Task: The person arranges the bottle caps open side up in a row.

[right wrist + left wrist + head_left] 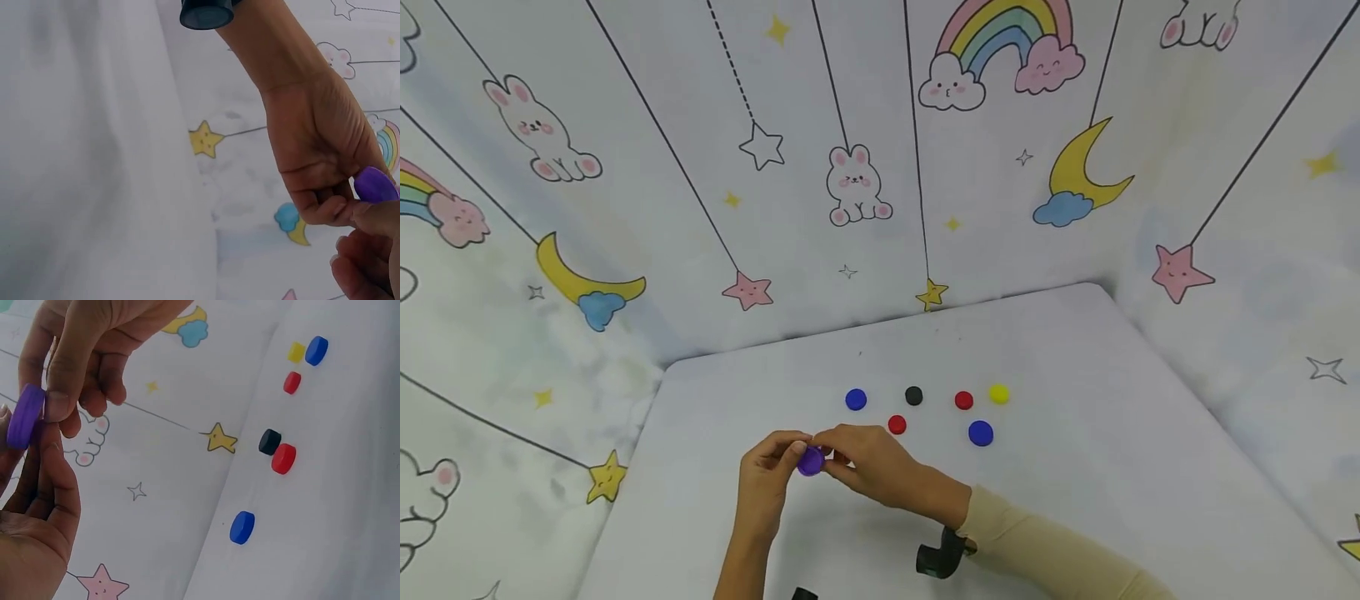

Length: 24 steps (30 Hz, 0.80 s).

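A purple bottle cap (810, 461), round with a raised rim, is held up over the white table between both hands. My left hand (763, 479) pinches its left side between thumb and fingers. From the other side, my right hand (880, 465) has thumb and fingertips on the cap's right and upper edge, pinching it as well. In the left wrist view the purple cap (26, 417) appears edge-on, the right thumb against its rim. Part of the cap (375, 185) shows above the right thumb in the right wrist view; fingers hide the rest.
Beyond the hands lie a blue cap (856, 399), a black cap (913, 396), a red cap (964, 401), a yellow cap (999, 394), a second red cap (897, 425) and a larger blue cap (981, 433). Patterned walls border the white table (1075, 358).
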Available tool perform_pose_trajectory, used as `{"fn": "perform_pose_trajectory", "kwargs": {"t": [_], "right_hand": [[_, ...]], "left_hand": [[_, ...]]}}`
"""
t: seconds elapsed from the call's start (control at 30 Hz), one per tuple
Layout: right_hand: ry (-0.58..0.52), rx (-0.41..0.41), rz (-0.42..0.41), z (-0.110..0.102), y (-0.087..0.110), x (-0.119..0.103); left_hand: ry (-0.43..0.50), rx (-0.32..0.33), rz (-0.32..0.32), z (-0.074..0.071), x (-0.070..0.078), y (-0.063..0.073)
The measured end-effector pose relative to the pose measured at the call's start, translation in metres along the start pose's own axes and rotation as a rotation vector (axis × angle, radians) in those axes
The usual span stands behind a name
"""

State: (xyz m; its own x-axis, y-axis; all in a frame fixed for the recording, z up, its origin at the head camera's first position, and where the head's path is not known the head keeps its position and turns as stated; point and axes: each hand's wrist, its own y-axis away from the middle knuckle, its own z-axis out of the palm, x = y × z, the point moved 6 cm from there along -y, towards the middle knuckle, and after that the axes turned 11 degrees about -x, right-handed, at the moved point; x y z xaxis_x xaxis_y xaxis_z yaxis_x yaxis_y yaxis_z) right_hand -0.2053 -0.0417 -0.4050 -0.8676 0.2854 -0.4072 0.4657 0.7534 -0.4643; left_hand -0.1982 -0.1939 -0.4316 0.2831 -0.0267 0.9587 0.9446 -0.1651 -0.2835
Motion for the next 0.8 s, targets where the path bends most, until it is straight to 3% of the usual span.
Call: {"fn": "perform_pose_trajectory", "kwargs": {"t": [0.2,0.43,0.5,0.6,0.73,0.8], "right_hand": [[0.014,-0.008,0.012,-0.001,0.003,-0.005],[0.022,0.059,0.004,-0.001,0.003,-0.004],[0.023,0.06,0.006,-0.001,0.003,-0.003],[-0.003,0.056,0.024,0.0,0.005,0.001],[-0.078,0.048,0.06,0.0,0.008,0.008],[-0.127,0.033,0.062,0.001,0.01,0.011]], "left_hand": [[0.01,0.035,0.005,0.002,0.006,0.0],[-0.031,0.097,-0.134,0.002,-0.002,0.001],[-0.027,0.085,-0.159,0.002,-0.006,0.002],[0.001,-0.018,-0.157,0.002,-0.01,0.004],[0.046,-0.259,-0.118,0.002,-0.01,0.011],[0.02,-0.344,-0.076,0.002,-0.007,0.015]]}}
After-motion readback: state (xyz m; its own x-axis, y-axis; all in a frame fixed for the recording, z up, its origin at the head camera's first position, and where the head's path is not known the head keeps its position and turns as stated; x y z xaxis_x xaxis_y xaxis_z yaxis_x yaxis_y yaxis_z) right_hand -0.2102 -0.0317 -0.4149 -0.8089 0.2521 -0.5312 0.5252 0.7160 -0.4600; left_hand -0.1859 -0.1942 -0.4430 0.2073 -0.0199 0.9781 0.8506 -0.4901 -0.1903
